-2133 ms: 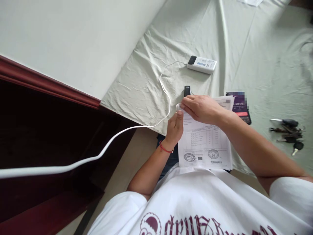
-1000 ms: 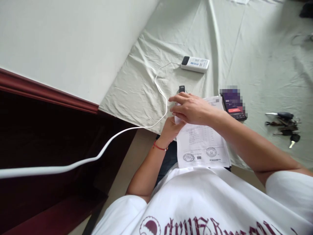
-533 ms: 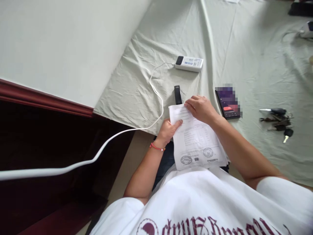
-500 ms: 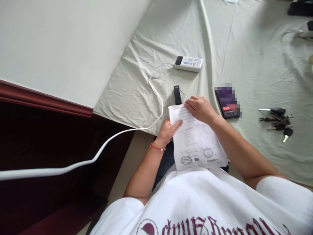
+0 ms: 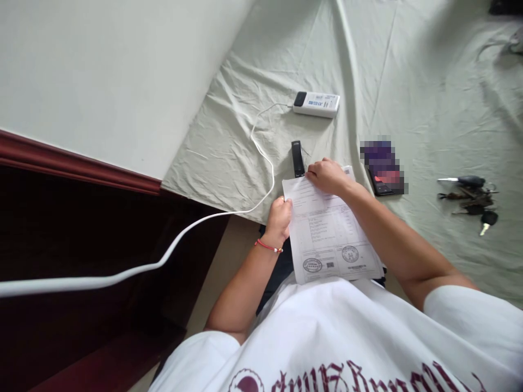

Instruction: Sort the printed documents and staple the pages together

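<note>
Printed sheets of paper with round and oval stamps near their lower edge lie between my lap and the table edge. My left hand is closed on their left edge, the thumb at the upper left corner. Across the top of the sheets lies my right hand, its fingers bent and pressed together at the upper edge; its fingertips are partly hidden. Just beyond these fingertips is a black stapler on the green cloth. How many sheets there are I cannot tell.
A white power bank with a white cable lies farther back; the cable runs left past the table edge. To the right are a phone and a bunch of keys. Green cloth covers the table. A white panel stands left.
My left thumb has moved from the face of the sheets out to their left edge. The sheets lie flatter, and my right hand stays at the top with slight movement.
</note>
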A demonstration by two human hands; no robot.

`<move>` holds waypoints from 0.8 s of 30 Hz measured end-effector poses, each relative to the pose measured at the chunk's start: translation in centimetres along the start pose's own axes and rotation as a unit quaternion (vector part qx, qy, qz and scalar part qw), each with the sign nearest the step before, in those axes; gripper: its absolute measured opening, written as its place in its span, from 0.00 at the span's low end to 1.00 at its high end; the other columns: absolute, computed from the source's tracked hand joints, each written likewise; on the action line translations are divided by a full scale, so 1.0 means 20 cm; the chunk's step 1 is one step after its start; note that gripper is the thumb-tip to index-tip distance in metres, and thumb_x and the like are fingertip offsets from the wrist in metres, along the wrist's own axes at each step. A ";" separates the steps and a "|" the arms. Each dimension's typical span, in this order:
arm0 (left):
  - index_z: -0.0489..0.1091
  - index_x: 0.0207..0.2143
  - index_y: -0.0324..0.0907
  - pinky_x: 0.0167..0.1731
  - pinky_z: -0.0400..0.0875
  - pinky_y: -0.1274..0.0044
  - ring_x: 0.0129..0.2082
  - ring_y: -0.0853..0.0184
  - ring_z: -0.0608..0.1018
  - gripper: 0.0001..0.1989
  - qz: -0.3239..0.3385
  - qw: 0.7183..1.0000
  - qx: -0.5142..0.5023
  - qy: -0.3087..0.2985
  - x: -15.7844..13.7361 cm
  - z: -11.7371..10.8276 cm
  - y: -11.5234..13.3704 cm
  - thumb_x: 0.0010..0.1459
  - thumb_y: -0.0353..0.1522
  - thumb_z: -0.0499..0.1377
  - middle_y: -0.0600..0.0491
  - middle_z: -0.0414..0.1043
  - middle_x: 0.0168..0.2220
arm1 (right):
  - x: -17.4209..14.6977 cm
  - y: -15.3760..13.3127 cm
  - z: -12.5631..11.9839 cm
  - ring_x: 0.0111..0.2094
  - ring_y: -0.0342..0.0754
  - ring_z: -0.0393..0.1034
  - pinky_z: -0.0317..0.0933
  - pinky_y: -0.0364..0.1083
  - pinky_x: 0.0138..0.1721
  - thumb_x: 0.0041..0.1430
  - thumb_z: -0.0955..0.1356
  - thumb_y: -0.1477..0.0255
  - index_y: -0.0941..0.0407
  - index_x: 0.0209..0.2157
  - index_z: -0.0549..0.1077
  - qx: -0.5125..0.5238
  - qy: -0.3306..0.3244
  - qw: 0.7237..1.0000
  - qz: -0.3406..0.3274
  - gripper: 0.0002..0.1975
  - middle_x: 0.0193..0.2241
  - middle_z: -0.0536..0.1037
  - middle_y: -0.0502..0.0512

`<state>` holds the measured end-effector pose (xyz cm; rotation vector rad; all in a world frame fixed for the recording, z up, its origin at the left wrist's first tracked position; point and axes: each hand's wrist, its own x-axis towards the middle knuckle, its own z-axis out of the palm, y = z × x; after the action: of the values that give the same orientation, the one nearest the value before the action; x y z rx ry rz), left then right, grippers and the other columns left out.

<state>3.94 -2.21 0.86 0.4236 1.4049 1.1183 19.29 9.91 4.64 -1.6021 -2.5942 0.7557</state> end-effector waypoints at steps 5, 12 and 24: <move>0.69 0.31 0.43 0.45 0.80 0.67 0.35 0.60 0.85 0.10 -0.015 0.999 -0.022 0.023 0.05 0.02 0.04 0.54 0.33 0.68 0.56 0.76 0.24 | 0.06 0.00 -0.04 0.52 0.63 0.74 0.63 0.55 0.48 0.75 0.61 0.68 0.56 0.43 0.83 -0.031 -0.029 0.999 0.013 0.19 0.43 0.85 0.66; 0.70 0.29 0.42 0.45 0.81 0.65 0.36 0.57 0.85 0.10 -0.035 0.999 -0.023 0.024 0.09 0.05 0.08 0.55 0.34 0.69 0.54 0.76 0.24 | 0.08 0.02 -0.04 0.53 0.63 0.74 0.63 0.54 0.48 0.77 0.60 0.67 0.58 0.46 0.83 -0.045 -0.031 0.999 0.003 0.21 0.45 0.85 0.66; 0.72 0.34 0.40 0.48 0.79 0.67 0.35 0.61 0.85 0.04 -0.025 0.999 -0.013 -0.044 0.04 0.10 0.10 0.65 0.27 0.61 0.54 0.79 0.26 | 0.06 0.10 0.01 0.46 0.57 0.72 0.60 0.53 0.52 0.76 0.62 0.70 0.58 0.46 0.85 -0.021 0.028 0.997 -0.076 0.18 0.47 0.85 0.63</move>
<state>4.94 0.11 2.37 0.4115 1.3156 1.0642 20.34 11.59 3.42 -1.3937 -2.6715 0.6417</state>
